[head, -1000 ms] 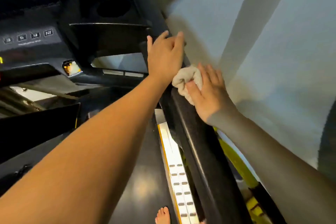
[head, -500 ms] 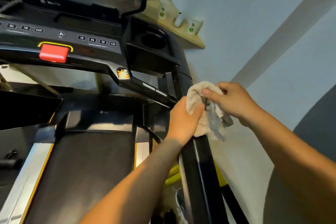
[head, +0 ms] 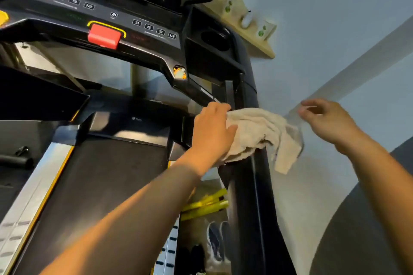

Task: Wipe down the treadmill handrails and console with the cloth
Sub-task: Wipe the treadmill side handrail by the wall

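Left grip [head: 212,131] closed around one end of the cloth [head: 257,129], thumb lying over the fabric, fingers curled past its far edge. The cloth is pale beige and crumpled. It is bunched directly under and just right of this grip, draped over the top of the black right handrail [head: 254,207]. Its loose tail hangs off the handrail's outer side, toward the wall [head: 335,29]. Right grip [head: 326,121] held in the air right of the cloth and apart from it, fingers loosely bent and holding nothing; the hand is motion-blurred, so finer finger detail cannot be told. The cloth lies between the two grips, touching only the left one. The handrail runs from below the left grip toward the viewer. Above and left of the left grip is the console [head: 125,18], dark, with rows of numbered buttons and a red safety tab [head: 104,37] framed in yellow. A round cup holder [head: 214,39] sits straight above the left grip at the console's right end. Further up, between the two grips, a small wooden shelf [head: 261,44] on the wall carries white cups with green marks. Below and left of the left grip is the black running belt [head: 100,185]. Below that grip, beside the handrail, lie yellow bars [head: 205,205] and a pair of shoes [head: 218,241] on the floor.
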